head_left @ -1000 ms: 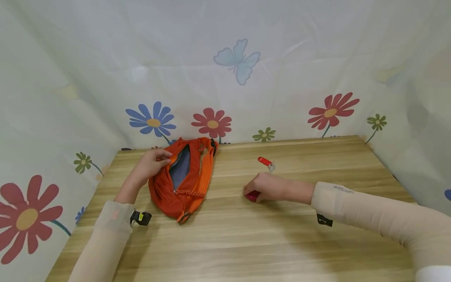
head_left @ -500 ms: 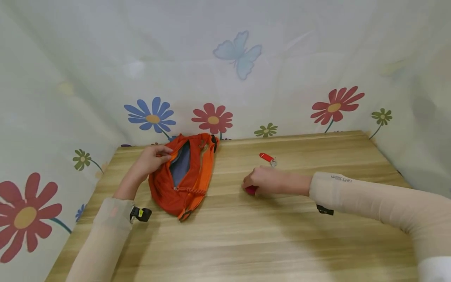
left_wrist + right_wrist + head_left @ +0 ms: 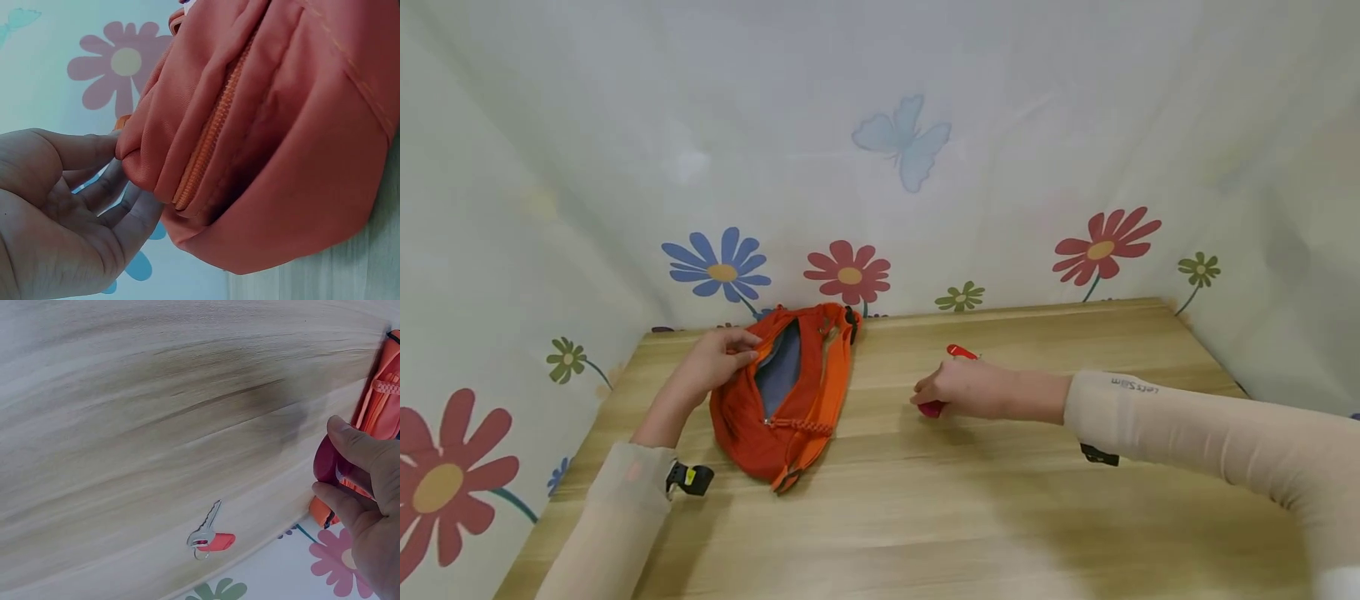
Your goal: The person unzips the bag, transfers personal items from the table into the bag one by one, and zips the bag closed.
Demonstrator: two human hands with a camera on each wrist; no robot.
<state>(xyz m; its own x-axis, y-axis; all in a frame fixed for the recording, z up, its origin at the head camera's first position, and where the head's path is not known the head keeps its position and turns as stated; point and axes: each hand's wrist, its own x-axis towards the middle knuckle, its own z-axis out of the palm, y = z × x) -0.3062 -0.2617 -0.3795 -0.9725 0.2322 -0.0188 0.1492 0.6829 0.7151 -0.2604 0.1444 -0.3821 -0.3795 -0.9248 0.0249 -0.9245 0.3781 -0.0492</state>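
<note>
An orange bag (image 3: 739,429) lies at the left of the table with its zipped mouth open and grey lining showing. My left hand (image 3: 711,367) pinches the left rim of that mouth between thumb and fingers; the left wrist view has the orange zipper (image 3: 209,144) just beyond the fingertips. Between thumb and fingers, my right hand (image 3: 966,390) holds a small, smooth dark-red rounded object (image 3: 326,459), mostly covered in the head view; its kind is unclear. Behind that hand lies a key (image 3: 209,526) with a ring and a red tag (image 3: 220,542).
The wooden table (image 3: 880,517) runs back to a white curtain (image 3: 1037,150) printed with flowers and a butterfly. An orange strap (image 3: 827,400) with black buckles lies along the bag's right side. Dark camera mounts hang under both wrists.
My right hand has risen slightly with the dark-red object and now covers part of the key in the head view. The left hand keeps its pinch on the bag. The head view tilts a little.
</note>
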